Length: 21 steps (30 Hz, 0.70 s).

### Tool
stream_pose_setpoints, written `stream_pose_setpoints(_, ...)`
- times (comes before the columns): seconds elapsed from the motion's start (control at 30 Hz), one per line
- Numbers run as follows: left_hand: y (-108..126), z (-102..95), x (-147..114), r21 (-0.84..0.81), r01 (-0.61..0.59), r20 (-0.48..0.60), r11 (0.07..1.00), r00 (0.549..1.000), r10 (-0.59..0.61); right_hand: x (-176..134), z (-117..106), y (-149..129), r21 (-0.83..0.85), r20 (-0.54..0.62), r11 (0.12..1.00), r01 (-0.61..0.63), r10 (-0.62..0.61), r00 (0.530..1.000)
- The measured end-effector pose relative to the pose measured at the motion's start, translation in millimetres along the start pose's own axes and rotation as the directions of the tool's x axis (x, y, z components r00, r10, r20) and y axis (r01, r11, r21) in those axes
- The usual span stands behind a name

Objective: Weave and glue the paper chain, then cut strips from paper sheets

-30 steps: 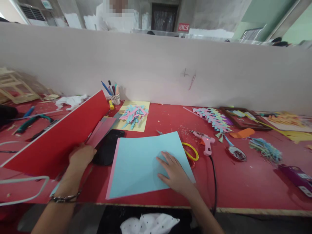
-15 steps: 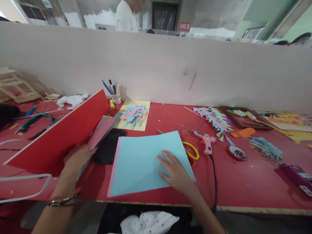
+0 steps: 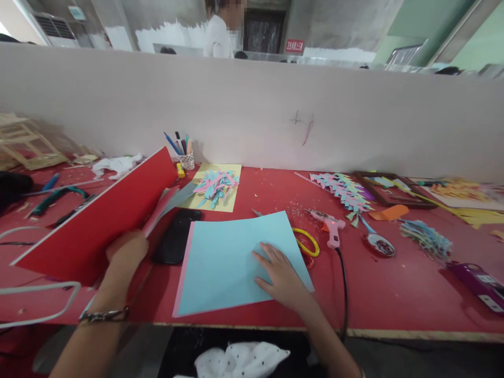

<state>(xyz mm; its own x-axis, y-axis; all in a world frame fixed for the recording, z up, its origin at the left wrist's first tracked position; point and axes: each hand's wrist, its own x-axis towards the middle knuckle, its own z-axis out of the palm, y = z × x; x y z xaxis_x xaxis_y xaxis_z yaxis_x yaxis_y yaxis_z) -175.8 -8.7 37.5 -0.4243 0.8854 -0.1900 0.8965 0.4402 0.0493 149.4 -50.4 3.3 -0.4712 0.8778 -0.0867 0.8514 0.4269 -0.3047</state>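
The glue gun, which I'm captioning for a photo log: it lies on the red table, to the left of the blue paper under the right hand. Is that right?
Not quite: in the head view, the glue gun lies on the red table to the right of the blue paper under the right hand.

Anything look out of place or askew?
Slightly: the yellow-handled scissors lie partly under the blue paper, so that sheet may not sit flat. The pink paper beneath is misaligned, showing along the left edge.
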Motion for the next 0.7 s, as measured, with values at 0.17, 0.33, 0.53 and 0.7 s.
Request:
stream_pose_setpoints(0.17, 10.0, -10.6, -20.0, 0.071, 0.153, 0.030, 0.986, 0.987, -0.156, 0.0, 4.8, 2.8, -0.007, -0.049, 1.000, 0.029, -0.029, 0.998)
stream_pose_setpoints(0.33, 13.1, -20.2, -34.2, 0.125, 0.185, 0.003, 0.975, 0.982, -0.186, 0.0, 3.6, 2.4, -0.010, -0.028, 1.000, 0.020, -0.021, 0.999)
stream_pose_setpoints(0.53, 2.1, -44.2, -42.8, 0.024, 0.226, -0.015, 0.974, 0.974, -0.226, -0.4, -0.2, 0.2, 0.002, -0.013, 1.000, 0.012, -0.012, 1.000)
stream_pose_setpoints(0.7, -7.0, -46.2, -46.2, -0.431, 0.041, -0.098, 0.901, 0.991, -0.092, 0.3, -4.6, -1.0, 0.006, 0.026, 1.000, -0.003, 0.003, 1.000)
